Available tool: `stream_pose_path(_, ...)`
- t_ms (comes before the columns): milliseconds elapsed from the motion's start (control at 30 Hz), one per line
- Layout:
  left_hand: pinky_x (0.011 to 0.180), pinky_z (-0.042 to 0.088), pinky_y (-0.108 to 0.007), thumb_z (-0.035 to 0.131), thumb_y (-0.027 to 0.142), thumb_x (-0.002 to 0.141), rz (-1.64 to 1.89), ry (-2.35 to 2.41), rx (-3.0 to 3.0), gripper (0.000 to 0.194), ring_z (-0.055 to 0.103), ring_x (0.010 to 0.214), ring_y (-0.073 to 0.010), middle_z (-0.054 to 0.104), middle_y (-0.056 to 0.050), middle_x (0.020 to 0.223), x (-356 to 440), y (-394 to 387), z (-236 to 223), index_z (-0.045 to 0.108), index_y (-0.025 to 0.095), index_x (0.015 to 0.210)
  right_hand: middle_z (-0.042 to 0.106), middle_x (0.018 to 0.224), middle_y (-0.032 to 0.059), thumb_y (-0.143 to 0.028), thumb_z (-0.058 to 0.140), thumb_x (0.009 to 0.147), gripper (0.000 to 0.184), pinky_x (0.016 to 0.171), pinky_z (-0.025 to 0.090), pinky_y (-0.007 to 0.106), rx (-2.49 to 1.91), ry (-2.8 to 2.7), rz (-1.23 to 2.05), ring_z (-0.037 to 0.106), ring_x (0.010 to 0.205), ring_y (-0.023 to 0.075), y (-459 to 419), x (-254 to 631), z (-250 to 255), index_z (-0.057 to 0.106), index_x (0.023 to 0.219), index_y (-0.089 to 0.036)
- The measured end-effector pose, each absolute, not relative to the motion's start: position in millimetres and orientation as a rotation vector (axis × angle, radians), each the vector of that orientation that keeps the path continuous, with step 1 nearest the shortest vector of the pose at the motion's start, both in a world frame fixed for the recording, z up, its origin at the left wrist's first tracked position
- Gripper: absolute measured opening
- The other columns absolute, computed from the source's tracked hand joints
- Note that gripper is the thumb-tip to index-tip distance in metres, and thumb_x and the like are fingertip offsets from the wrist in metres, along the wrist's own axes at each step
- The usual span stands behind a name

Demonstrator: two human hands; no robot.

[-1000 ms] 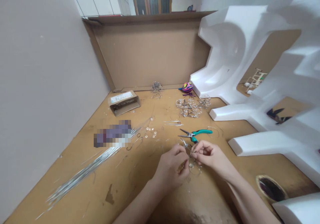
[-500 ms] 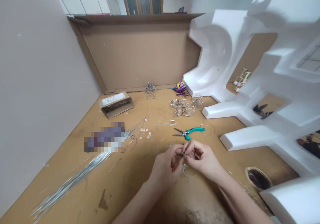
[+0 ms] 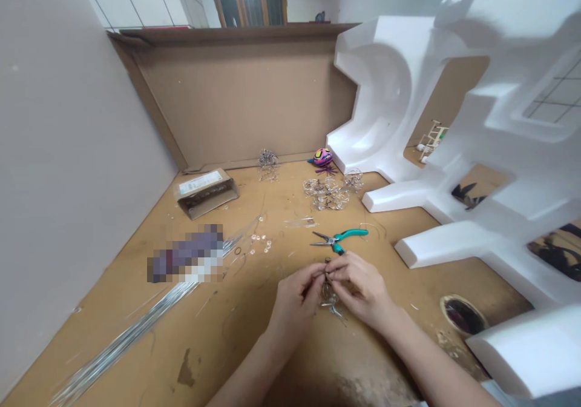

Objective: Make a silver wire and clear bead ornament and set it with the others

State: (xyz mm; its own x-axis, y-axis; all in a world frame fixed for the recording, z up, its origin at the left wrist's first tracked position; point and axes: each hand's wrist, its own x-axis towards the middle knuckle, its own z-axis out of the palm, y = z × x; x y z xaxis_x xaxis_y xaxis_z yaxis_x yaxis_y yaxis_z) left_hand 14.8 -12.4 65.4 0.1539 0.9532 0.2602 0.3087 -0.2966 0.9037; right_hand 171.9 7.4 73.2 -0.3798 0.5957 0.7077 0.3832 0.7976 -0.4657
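Note:
My left hand (image 3: 297, 295) and my right hand (image 3: 361, 286) meet over the table, fingertips pinched together on a small wire piece (image 3: 333, 306). Its silvery loops and loose ends hang below my fingers, while the part in the pinch is mostly hidden. Just beyond my right hand lie pliers (image 3: 332, 240) with teal handles, jaws parted and pointing left. Several clear beads (image 3: 261, 243) are scattered left of the pliers. Farther back sits a cluster of bent wire pieces (image 3: 327, 193), and a few short straight wires (image 3: 300, 222) lie in front of it.
A bundle of long silvery wires (image 3: 131, 334) stretches across the left side. An open small cardboard box (image 3: 206, 192) stands at the back left. White foam packaging (image 3: 385, 92) borders the right. A colourful pincushion-like object (image 3: 323, 157) and another wire heap (image 3: 269, 160) are near the cardboard wall (image 3: 254, 98).
My hands have shifted slightly in their grip, with the right fingers more closed over the wire piece. More of its loops show below them. The whole view has moved a little.

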Motion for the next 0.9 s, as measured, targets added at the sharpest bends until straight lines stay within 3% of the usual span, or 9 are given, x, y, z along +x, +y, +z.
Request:
stream_pose_path(200, 0.047, 0.039, -0.019, 0.046, 0.024, 0.083, 1.104, 1.32, 1.78, 0.016, 0.05, 0.048, -0.0088, 0.056, 0.003, 0.057, 12.5, -11.1, 64.1, 0.061, 0.019, 0.084, 0.062, 0.085, 0.008, -0.006, 0.051, 0.076, 0.017, 0.066, 0.046, 0.031, -0.699, -2.013, 0.299, 0.057, 0.077, 0.0167, 9.0, 170.0, 67.9, 0.055, 0.082, -0.02)
stream_pose_path(400, 0.057, 0.041, -0.02, 0.046, 0.019, 0.081, 1.241, 1.369, 1.992, 0.012, 0.051, 0.063, -0.0083, 0.054, -0.005, 0.095, 4.1, -2.6, 67.0, 0.058, 0.018, 0.078, 0.059, 0.083, 0.0054, -0.01, 0.054, 0.073, 0.011, 0.07, 0.043, 0.035, -0.796, -2.018, 0.312, 0.053, 0.077, 0.018, 13.4, 177.4, 70.0, 0.055, 0.073, -0.021)
stream_pose_path(567, 0.055, 0.04, -0.021, 0.045, 0.018, 0.08, 1.355, 1.61, 1.958, 0.012, 0.046, 0.06, -0.0088, 0.051, -0.004, 0.089, -10.6, 10.1, 69.2, 0.057, 0.018, 0.075, 0.056, 0.081, 0.0046, -0.014, 0.059, 0.072, 0.011, 0.075, 0.042, 0.037, -0.851, -1.935, 0.496, 0.052, 0.081, 0.0191, 20.4, 191.0, 77.6, 0.053, 0.066, -0.02)
stream_pose_path(667, 0.061, 0.043, -0.023, 0.046, 0.018, 0.08, 1.352, 1.592, 1.981, 0.011, 0.05, 0.069, -0.0114, 0.051, -0.003, 0.087, -9.0, 11.3, 68.1, 0.055, 0.018, 0.075, 0.055, 0.081, 0.0046, -0.017, 0.062, 0.072, 0.012, 0.075, 0.042, 0.036, -0.883, -1.871, 0.617, 0.053, 0.08, 0.0181, 23.0, 189.6, 76.6, 0.053, 0.064, -0.019)
stream_pose_path(900, 0.076, 0.044, -0.028, 0.046, 0.02, 0.083, 1.227, 1.432, 2.039, 0.013, 0.053, 0.086, -0.0151, 0.053, -0.004, 0.09, 3.6, 6.5, 56.9, 0.059, 0.019, 0.081, 0.054, 0.091, 0.0079, -0.021, 0.063, 0.07, 0.011, 0.059, 0.044, 0.027, -1.04, -1.674, 0.746, 0.055, 0.081, 0.0181, 23.0, 173.9, 63.2, 0.056, 0.063, -0.019)
